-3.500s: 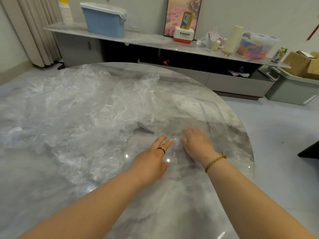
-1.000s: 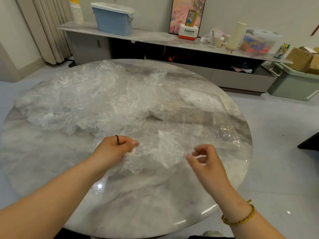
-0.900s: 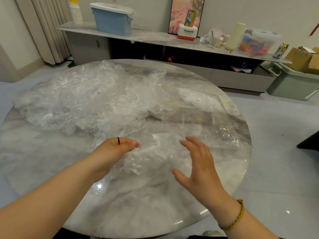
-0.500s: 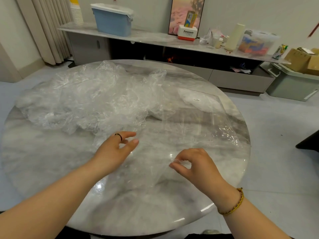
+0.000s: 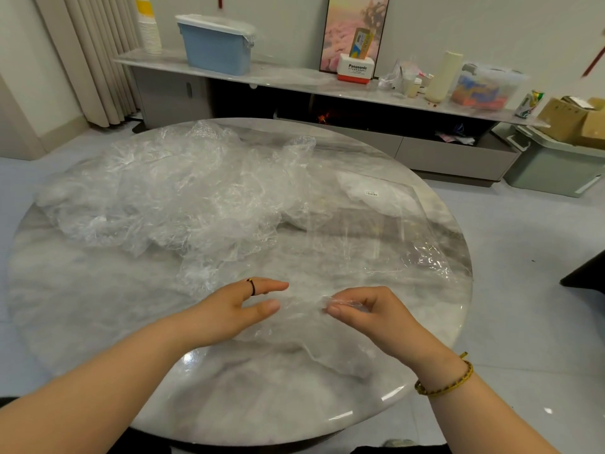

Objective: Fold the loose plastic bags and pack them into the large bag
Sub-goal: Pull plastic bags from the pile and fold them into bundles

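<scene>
Near edge: round bench [image 5: 98, 306], glossy grey-white marble-look top with light glints. Two bare forearms reach in from below.

Right hand [image 5: 376, 317]: fingers curled, thumb and fingertips pinching a bunched edge of a thin clear bag [image 5: 314, 345]. Braided yellow bracelet [image 5: 448, 385] at the wrist. From the pinch the bag trails down onto the bench between the hands, limp and finely creased.

Left hand [image 5: 235, 309]: wide, fingers straight, thumb spread apart, holding nothing. It sits at the bag's left edge; contact unclear. Thin black ring [image 5: 251, 286] on one finger.

Mid bench, left and centre: heap of loose plastic bags [image 5: 183, 198], crumpled, cloudy-clear, puffed and wrinkled. Just right of it: large flat bag [image 5: 376, 237], smoother and glassy, lying flat, with a small white label [image 5: 371, 193] at its far end and a crinkled corner by the bench's right rim.

Beyond: long low sideboard [image 5: 294, 77], stone-look top, carrying a blue lidded bin [image 5: 216, 47], a stack of paper cups [image 5: 149, 31], a white-and-red Panasonic box [image 5: 355, 68] and a cream cylinder [image 5: 443, 77]. Pleated beige curtain [image 5: 95, 60] far left.
</scene>
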The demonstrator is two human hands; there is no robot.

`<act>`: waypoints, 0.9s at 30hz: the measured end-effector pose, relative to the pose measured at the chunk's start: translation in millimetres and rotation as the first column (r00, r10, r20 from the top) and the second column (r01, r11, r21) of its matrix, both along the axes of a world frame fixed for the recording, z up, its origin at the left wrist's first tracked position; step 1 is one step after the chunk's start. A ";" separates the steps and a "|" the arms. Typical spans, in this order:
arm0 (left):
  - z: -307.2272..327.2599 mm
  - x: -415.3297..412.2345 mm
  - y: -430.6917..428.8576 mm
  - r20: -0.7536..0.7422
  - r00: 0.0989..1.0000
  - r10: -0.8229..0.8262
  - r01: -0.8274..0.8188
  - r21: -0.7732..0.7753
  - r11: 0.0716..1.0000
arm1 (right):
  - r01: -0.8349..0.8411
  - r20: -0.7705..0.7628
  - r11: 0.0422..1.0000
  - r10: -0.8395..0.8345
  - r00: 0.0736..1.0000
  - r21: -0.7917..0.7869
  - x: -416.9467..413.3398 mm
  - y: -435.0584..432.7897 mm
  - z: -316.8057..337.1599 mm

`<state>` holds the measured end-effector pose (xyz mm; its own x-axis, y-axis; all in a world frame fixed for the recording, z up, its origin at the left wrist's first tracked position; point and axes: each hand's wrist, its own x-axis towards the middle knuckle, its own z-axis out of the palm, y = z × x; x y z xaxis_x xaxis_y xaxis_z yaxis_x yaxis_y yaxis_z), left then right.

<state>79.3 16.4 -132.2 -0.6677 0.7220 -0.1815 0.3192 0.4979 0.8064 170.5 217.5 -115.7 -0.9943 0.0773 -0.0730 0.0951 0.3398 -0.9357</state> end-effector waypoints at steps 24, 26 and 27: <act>25.4 -6.0 -2.2 -0.270 0.856 0.441 -0.299 0.438 0.848 | 0.386 -0.229 0.921 -0.368 0.901 0.040 -12.1 -1.1 -0.2; 30.5 -5.3 -4.1 -0.205 0.863 0.462 -0.308 0.513 0.802 | 0.367 -0.381 0.930 -0.339 0.860 0.001 -11.9 -1.8 6.5; 33.2 -3.8 -4.4 -0.191 0.874 0.447 -0.287 0.539 0.792 | 0.348 -0.469 0.937 -0.288 0.835 0.044 -11.2 -0.5 8.7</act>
<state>75.5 12.0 -99.0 -0.8620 0.3491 0.3675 0.4519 0.2010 0.8691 159.3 217.1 -107.1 -0.8345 0.3733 0.4052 -0.2017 0.4774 -0.8552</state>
